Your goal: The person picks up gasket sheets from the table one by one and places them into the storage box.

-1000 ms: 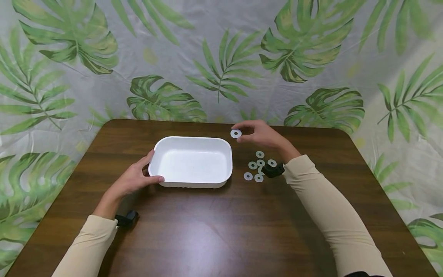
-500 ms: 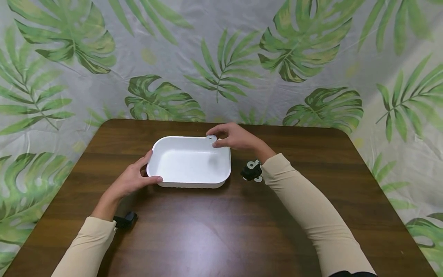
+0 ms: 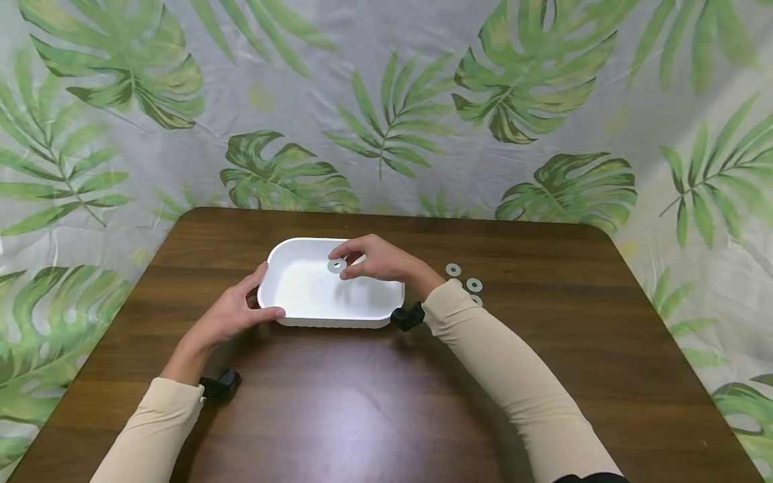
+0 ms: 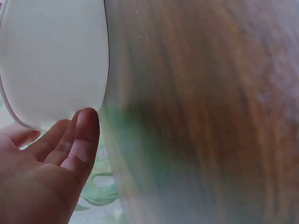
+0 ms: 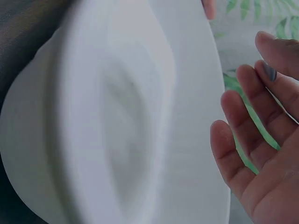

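Since half a second ago, the right hand (image 3: pixel 386 260) has travelled left and a little toward the person, from the tray's back right corner to over its middle, carrying a washer (image 3: pixel 336 270); the left hand (image 3: pixel 232 308) and the white tray (image 3: pixel 302 295) have stayed put. Thumb and forefinger of the right hand pinch the washer by its right edge, its face turned mostly upward. It sits inside the tray's outline, roughly midway along it and nearer the back wall; a shadow on the tray floor below suggests that it is held clear, though the gap cannot be judged. The left hand holds the tray's left end, thumb at the near left corner and fingers against the end wall. The tray's long axis runs left to right, so the right hand reaches in over the right end and is much the nearer to the washer; straight down to the bare floor looks like the way that matters. Beyond the right cuff (image 3: pixel 449 302), at least four more washers (image 3: pixel 480 286) lie on the wooden table (image 3: pixel 543 268), two partly hidden by the sleeve. A leaf-patterned cloth (image 3: pixel 417 40) hangs behind the table.
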The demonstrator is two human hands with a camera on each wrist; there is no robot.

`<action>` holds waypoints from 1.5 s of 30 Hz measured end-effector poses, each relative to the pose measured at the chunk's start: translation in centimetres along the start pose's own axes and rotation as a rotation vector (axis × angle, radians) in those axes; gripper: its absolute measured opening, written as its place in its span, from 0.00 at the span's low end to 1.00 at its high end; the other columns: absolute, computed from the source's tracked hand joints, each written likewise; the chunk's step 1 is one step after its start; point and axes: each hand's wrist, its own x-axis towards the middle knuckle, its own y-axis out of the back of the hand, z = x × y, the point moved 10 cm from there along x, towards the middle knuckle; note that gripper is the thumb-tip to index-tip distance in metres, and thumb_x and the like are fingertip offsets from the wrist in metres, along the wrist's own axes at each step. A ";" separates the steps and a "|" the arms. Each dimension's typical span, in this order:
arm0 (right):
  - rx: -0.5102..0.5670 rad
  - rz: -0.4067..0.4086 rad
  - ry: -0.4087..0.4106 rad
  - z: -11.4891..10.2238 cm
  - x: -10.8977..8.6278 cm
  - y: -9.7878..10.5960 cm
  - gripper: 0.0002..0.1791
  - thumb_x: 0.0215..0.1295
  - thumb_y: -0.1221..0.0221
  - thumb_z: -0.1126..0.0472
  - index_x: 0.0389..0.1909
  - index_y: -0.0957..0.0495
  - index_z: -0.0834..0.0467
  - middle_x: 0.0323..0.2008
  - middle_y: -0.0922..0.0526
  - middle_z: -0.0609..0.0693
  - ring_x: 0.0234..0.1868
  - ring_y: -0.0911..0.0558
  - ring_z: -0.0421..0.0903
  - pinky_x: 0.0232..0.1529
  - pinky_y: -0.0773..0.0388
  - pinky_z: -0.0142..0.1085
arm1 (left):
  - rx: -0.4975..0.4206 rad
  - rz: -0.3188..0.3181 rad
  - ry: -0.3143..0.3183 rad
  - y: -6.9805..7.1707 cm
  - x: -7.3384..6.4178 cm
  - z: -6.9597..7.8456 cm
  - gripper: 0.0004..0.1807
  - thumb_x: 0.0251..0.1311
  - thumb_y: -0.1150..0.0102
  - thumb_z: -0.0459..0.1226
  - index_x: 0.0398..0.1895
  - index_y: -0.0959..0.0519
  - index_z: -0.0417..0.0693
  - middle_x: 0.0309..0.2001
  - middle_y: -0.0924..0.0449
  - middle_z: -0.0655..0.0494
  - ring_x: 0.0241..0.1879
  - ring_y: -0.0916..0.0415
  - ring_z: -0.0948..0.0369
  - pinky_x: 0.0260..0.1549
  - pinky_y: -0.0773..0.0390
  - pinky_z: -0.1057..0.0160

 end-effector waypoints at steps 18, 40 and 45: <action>0.038 0.014 0.019 0.3 -0.1 -0.1 0.22 0.60 0.34 0.67 0.58 0.20 0.59 0.55 0.16 0.55 0.55 0.18 0.49 0.52 0.21 0.34 | 0.040 -0.001 0.024 -0.1 -0.1 0.2 0.59 0.57 0.30 0.49 0.80 0.60 0.45 0.78 0.54 0.35 0.62 0.26 0.42 0.61 0.30 0.46; -0.011 0.148 0.011 1.5 -5.0 4.8 0.27 0.64 0.35 0.62 0.65 0.27 0.56 0.65 0.26 0.55 0.65 0.28 0.59 0.61 0.27 0.47 | -0.002 -0.009 0.000 0.0 -0.1 0.5 0.59 0.57 0.29 0.46 0.80 0.61 0.44 0.79 0.54 0.35 0.68 0.33 0.42 0.44 0.30 0.80; -0.064 0.153 -0.012 2.9 -7.9 6.2 0.26 0.65 0.36 0.63 0.64 0.26 0.58 0.64 0.26 0.58 0.63 0.26 0.58 0.58 0.25 0.50 | 0.026 -0.016 0.004 -0.1 -0.2 0.5 0.59 0.58 0.30 0.47 0.80 0.61 0.44 0.77 0.51 0.33 0.64 0.28 0.42 0.43 0.29 0.78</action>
